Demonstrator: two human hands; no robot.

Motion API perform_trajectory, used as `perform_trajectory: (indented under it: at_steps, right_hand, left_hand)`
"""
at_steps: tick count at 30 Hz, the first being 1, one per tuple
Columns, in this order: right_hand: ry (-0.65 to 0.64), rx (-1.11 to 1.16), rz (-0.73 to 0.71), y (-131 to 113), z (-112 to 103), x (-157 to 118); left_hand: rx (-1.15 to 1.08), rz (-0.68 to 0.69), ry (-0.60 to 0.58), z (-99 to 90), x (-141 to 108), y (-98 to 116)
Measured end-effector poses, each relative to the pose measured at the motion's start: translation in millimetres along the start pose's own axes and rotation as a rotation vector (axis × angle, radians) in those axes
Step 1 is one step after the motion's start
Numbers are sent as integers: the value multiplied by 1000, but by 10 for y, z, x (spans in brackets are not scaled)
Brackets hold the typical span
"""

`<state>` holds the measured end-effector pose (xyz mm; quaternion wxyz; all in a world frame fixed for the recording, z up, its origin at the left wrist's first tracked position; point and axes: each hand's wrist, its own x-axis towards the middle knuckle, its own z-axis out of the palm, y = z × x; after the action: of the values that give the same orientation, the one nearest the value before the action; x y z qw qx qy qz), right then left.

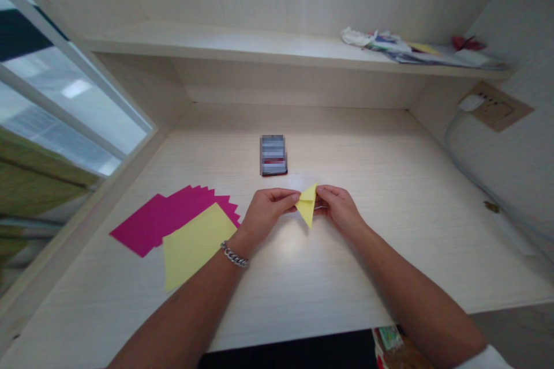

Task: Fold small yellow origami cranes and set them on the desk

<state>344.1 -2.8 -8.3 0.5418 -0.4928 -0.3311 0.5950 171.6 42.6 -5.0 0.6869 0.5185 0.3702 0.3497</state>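
Note:
A small folded piece of yellow paper [307,206] is held just above the desk, with one corner pointing down. My left hand [269,212] pinches its left side between thumb and fingers. On the right side, my right hand [340,209] grips the paper's edge near the top corner. Left of my hands, a yellow sheet [197,248] lies partly over a fan of magenta sheets [182,210]. My left forearm, with a chain bracelet at the wrist, passes over the yellow sheet's right edge.
A phone [273,155] lies on the desk [367,150] beyond my hands. Papers [407,49] rest on the shelf [259,46] above. At the right, a cable [465,170] runs from a wall socket [497,108]. A window frame stands at the left.

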Motion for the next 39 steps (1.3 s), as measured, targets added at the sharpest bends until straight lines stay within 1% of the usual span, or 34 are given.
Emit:
perform_trajectory:
  at_steps: [3,5,8,13,16,19,25,31,36,39]
  right_hand:
    - [-34,-13,-14,1,-4,-12]
    - [-66,-34,-26,5,-8,-22]
    - [-82,-79,-53,12,-5,-33]
    - [-8,-215,-87,13,20,-27]
    - [28,-221,-96,5,30,-26]
    - [15,-200,-95,-5,34,-36]
    - [-74,-181,-108,8,26,-49]
    - [-82,-214,-128,16,12,-44]
    - [-76,-234,-129,4,13,-47]
    - [-83,-250,-134,4,6,-43]
  left_hand:
    - [84,15,63,9,8,10]
    - [44,31,103,6,22,-1]
    - [7,65,131,-5,39,-26]
    - [216,105,121,-3,30,-47]
    - [326,139,92,13,6,-60]
    - [384,161,70,29,-19,-73]
    - [278,113,5,44,-32,-86]
    - [134,53,-46,44,-14,-56]
    - [78,7,-68,33,-12,-20]
    - [46,5,-72,29,-16,-9]
